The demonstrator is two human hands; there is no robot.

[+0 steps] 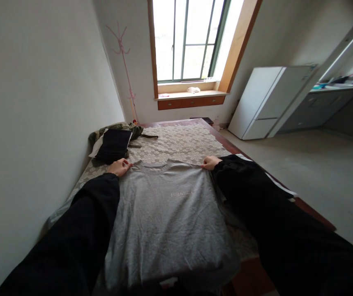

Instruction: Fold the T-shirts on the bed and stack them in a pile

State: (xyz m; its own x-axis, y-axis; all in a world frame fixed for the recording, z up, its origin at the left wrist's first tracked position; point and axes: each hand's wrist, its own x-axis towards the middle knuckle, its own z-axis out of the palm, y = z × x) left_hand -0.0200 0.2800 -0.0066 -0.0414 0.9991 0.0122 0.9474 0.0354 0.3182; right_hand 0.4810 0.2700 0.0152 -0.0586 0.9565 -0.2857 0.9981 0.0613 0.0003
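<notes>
A grey T-shirt [170, 222] with "ESSENTIALS"-like lettering on its chest is stretched out between my hands, collar away from me. My left hand [120, 167] pinches the shirt at its left shoulder, fingers closed on the cloth. At the opposite shoulder, my right hand [211, 163] grips the fabric in the same way. The shirt's lower part hangs toward me over the near edge of the table. Under its far end lies a patterned beige tablecloth [185, 142]. Black sleeves cover both my arms.
Folded black cloth [114, 146] and a camouflage-patterned item [136, 130] lie at the table's far left, beside the wall. A pink coat stand [126, 74] rises behind. White-edged dark cloth [279, 187] lies along the right edge. A white fridge [262, 102] stands beyond.
</notes>
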